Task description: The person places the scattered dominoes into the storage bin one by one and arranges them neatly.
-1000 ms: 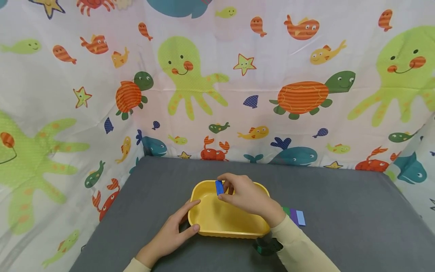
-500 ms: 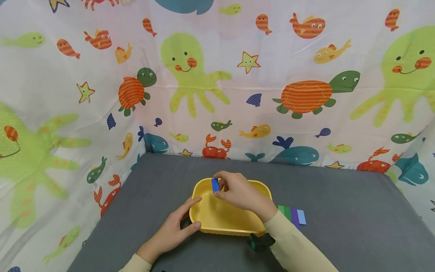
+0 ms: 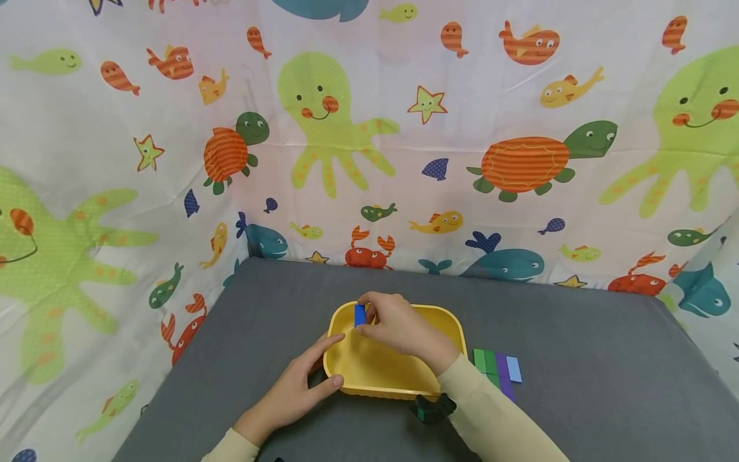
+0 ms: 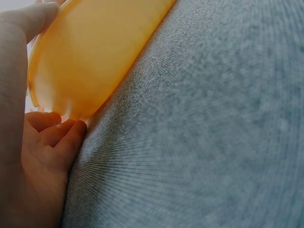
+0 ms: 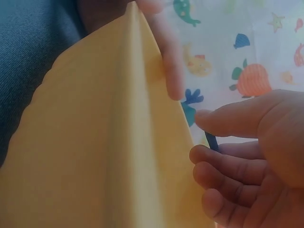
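My right hand (image 3: 398, 327) pinches a small blue block (image 3: 360, 315) between thumb and fingertips. In the head view the block overlaps the inside of a yellow plastic tub (image 3: 392, 373), near its far left corner. From the right wrist, only a dark edge of the block (image 5: 211, 141) shows between thumb and index finger. My left hand (image 3: 297, 388) grips the tub's left end, index finger and thumb over the rim. The left wrist view has the other fingers (image 4: 66, 137) against the outside of the tub wall, low by the table.
Right of the tub, several flat pieces lie side by side on the grey cloth (image 3: 577, 359): green (image 3: 491, 362), purple (image 3: 504, 378) and light blue (image 3: 514, 369). A dark wrist device (image 3: 434, 409) hangs below my right sleeve. A sea-animal curtain (image 3: 450, 135) encloses the back and sides.
My right hand has shifted left over the tub with the blue block, which stands more upright. More of the green pieces shows beside the sleeve. The left hand keeps its hold.
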`<state>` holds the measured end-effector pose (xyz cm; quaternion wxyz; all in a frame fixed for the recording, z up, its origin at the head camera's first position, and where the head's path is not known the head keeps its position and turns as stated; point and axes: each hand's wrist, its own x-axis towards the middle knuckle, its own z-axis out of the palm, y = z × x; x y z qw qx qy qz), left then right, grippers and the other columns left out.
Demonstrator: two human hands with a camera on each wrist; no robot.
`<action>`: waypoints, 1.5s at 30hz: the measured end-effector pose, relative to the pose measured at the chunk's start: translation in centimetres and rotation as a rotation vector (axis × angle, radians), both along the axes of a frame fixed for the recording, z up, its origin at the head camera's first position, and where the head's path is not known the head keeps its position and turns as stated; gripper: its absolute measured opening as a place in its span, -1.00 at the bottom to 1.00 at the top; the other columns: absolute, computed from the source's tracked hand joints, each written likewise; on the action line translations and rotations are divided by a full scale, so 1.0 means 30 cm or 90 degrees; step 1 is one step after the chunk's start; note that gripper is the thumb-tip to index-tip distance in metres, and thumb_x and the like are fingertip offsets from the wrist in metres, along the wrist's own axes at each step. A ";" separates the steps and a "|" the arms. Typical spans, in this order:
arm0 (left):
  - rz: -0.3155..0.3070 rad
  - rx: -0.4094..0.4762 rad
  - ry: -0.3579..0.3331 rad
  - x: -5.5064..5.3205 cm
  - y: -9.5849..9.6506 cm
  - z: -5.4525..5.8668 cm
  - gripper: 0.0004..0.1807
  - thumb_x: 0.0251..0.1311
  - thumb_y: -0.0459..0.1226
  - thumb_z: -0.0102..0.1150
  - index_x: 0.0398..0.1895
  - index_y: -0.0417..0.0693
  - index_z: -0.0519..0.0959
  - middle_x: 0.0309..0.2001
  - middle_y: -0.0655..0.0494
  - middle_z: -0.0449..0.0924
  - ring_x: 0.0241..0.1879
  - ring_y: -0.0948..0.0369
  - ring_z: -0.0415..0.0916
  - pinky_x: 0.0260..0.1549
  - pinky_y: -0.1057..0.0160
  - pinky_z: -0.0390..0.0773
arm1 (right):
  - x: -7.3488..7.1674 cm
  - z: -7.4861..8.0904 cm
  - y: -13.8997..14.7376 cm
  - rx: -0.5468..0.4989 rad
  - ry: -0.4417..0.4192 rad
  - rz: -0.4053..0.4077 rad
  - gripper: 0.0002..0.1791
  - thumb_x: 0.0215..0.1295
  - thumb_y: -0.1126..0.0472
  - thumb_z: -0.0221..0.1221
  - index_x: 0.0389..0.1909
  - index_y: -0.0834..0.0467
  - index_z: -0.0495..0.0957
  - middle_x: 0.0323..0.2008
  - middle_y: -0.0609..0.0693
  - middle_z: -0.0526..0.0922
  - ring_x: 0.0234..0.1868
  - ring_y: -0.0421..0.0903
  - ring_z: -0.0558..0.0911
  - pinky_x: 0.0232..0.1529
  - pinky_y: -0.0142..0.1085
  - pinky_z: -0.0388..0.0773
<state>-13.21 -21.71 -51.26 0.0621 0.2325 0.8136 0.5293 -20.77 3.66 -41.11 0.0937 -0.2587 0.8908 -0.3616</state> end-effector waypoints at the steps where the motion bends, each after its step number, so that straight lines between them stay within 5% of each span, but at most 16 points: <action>1: 0.000 -0.001 0.003 -0.001 0.000 -0.002 -0.28 0.59 -0.15 0.30 0.72 0.21 0.29 0.72 0.01 0.13 0.64 0.03 0.17 0.43 0.38 0.31 | -0.002 -0.003 -0.002 0.003 -0.004 0.000 -0.52 0.42 0.18 0.49 0.27 0.23 0.64 -0.25 -0.07 0.71 -0.31 -0.12 0.66 -0.24 -0.28 0.70; 14: 0.000 0.005 0.011 0.001 0.001 -0.001 -0.27 0.57 -0.13 0.33 0.70 0.31 0.30 0.72 0.01 0.14 0.63 0.03 0.19 0.43 0.38 0.30 | -0.030 -0.038 -0.024 0.032 -0.021 0.012 -0.47 0.39 0.15 0.51 0.28 0.27 0.64 -0.30 -0.10 0.71 -0.34 -0.15 0.67 -0.23 -0.31 0.70; 35: -0.008 0.012 0.027 -0.002 0.000 -0.011 -0.26 0.58 -0.20 0.31 0.72 0.15 0.28 0.72 -0.08 0.10 0.65 -0.06 0.15 0.44 0.35 0.33 | -0.038 -0.086 -0.079 0.051 -0.054 -0.021 -0.45 0.39 0.17 0.51 0.31 0.29 0.64 -0.32 -0.07 0.68 -0.36 -0.10 0.64 -0.28 -0.32 0.68; 45: -0.002 0.012 0.017 0.002 -0.002 -0.010 -0.25 0.58 -0.18 0.32 0.73 0.10 0.27 0.73 -0.03 0.10 0.65 -0.02 0.13 0.44 0.37 0.32 | -0.035 -0.109 -0.092 0.064 -0.039 -0.004 -0.69 0.38 0.18 0.52 0.00 0.22 0.68 -0.55 -0.06 0.51 -0.55 -0.14 0.49 -0.50 -0.36 0.41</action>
